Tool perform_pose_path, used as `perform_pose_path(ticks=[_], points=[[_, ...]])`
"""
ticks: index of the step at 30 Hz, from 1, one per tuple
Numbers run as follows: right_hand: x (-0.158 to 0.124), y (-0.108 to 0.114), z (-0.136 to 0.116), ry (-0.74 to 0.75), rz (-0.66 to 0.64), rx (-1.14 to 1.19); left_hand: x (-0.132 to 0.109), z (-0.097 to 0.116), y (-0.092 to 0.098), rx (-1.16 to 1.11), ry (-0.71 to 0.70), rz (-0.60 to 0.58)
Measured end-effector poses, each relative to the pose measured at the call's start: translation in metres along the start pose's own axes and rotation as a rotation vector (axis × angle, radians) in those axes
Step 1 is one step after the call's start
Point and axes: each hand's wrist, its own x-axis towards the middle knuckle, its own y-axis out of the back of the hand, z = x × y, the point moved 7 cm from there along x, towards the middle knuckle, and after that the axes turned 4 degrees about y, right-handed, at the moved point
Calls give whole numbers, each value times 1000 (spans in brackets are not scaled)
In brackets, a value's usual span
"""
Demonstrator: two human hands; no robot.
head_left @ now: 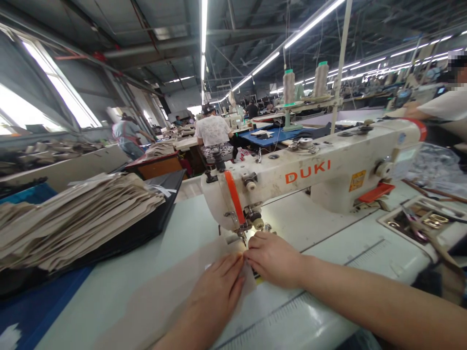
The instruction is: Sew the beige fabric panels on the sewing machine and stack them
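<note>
A pale beige fabric piece [164,291] lies on the sewing machine's bed, with its far edge by the presser foot and needle [243,237]. My left hand [218,287] rests flat on this fabric, fingers stretched toward the needle. Just right of the needle, my right hand [272,255] has its fingers curled and pinched at the fabric's edge. The fingertips of both hands nearly meet. Above them stands the white sewing machine [270,167] with an orange strip on its head. What lies under my fingers is hidden.
A stack of beige fabric pieces [83,214] sits on black material at the left. On the right, a tray [386,221] holds scissors [416,226] and small metal parts. Thread cones [289,87] stand behind the machine. Other people work further back and at the right edge.
</note>
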Motion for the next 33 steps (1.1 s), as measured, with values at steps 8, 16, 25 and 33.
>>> perform_pose_path(ticks=[8,16,25,33], points=[[1,-1,-4,13,0,-5,-4,0,-3,5,35,-68],[4,-1,9,-41,-35,-42,17,-18,-18,-100,36,-44],[4,-4,11,-48,-58,-68,21,-15,-14,-96,-16,16],[4,-3,11,-37,-55,-72,21,-15,-12,-73,-19,24]])
